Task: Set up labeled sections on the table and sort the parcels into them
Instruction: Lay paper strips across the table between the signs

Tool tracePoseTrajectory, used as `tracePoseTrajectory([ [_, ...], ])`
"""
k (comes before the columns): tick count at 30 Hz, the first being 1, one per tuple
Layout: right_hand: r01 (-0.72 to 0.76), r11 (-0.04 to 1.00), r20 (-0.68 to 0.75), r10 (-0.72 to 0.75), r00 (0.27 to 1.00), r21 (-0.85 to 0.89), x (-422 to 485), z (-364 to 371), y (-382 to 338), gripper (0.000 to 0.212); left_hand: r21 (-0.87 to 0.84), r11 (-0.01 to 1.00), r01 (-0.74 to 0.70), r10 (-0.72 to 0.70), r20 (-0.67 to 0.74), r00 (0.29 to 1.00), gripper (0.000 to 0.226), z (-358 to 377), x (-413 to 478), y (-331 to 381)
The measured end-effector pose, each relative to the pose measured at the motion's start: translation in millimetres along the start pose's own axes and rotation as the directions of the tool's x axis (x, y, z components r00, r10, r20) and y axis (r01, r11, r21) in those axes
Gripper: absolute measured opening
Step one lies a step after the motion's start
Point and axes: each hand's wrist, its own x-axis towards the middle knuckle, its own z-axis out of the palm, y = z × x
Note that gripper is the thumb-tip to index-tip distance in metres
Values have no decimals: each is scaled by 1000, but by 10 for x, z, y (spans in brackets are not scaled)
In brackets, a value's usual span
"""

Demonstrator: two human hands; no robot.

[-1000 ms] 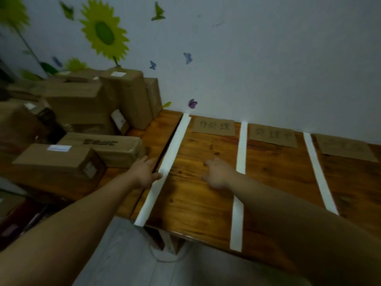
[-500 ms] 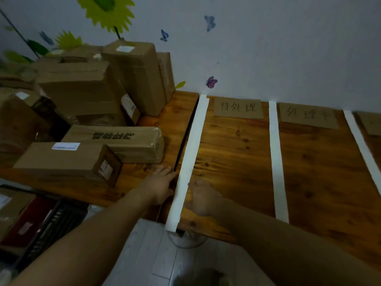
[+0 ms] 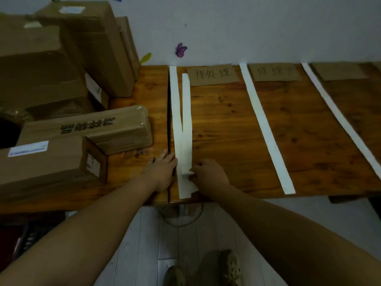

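Pinches the curled near end of the white strip (image 3: pixel 186 120) in the right hand (image 3: pixel 208 174); presses the left hand (image 3: pixel 162 172) flat, fingers straight, on the desk (image 3: pixel 226 131) just left of it. Seems to show a second strip (image 3: pixel 173 96) forking off beyond both hands, though hard to tell whether separate or doubled. Risks a creased or crooked divider from an uneven pull, or a drift onto the cardboard label (image 3: pixel 212 74) ahead of the right hand. Leaves the parcels (image 3: pixel 86 129) unsorted, stacked left of the left hand.
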Motion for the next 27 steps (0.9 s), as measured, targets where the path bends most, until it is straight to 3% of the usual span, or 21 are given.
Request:
tracePoseTrajectory([
  [2, -71, 967, -30, 81, 996, 245, -106, -146, -8, 29, -149, 989, -16, -7, -151, 989, 45, -65, -25, 54],
  [4, -117, 859, -39, 157, 987, 498, -218, -328, 7, 23, -423, 905, 43, -156, -238, 959, 24, -236, -60, 196],
  [5, -113, 823, -49, 168, 985, 557, -278, -436, 19, 24, -610, 784, 116, -263, -157, 952, 28, -355, -77, 289],
  [7, -89, 807, -44, 141, 989, 584, -402, -660, 35, 27, -910, 321, 263, -354, 143, 924, 41, -593, -88, 460],
  [8, -79, 799, -39, 127, 991, 595, -469, -762, 41, 28, -951, 112, 288, -331, 238, 913, 41, -703, -94, 526],
  [10, -72, 755, -33, 123, 992, 652, -618, -925, 72, 34, -968, -80, 239, -295, 252, 922, 28, -895, -111, 640],
  [13, -122, 656, 0, 183, 983, 745, -883, -1130, 202, 54, -972, -167, 166, -284, 209, 936, 7, -1149, -136, 857],
  [15, -144, 579, 29, 203, 979, 803, -1053, -1265, 332, 60, -974, -191, 119, -242, 164, 956, 9, -1319, -144, 1071],
  [21, -61, 559, -169, 351, 921, 827, -1502, -1702, 922, 14, -989, -144, -22, -105, -7, 994, 18, -1856, -207, 2012],
  [24, -107, 584, -164, 391, 906, 805, -1797, -1854, 1468, 16, -978, -177, -115, -125, -93, 988, 19, -2176, -105, 2534],
  [27, -51, 564, -247, 439, 864, 824, -2062, -2039, 2034, 26, -970, -189, -152, -92, -137, 986, 17, -2370, 12, 3207],
])
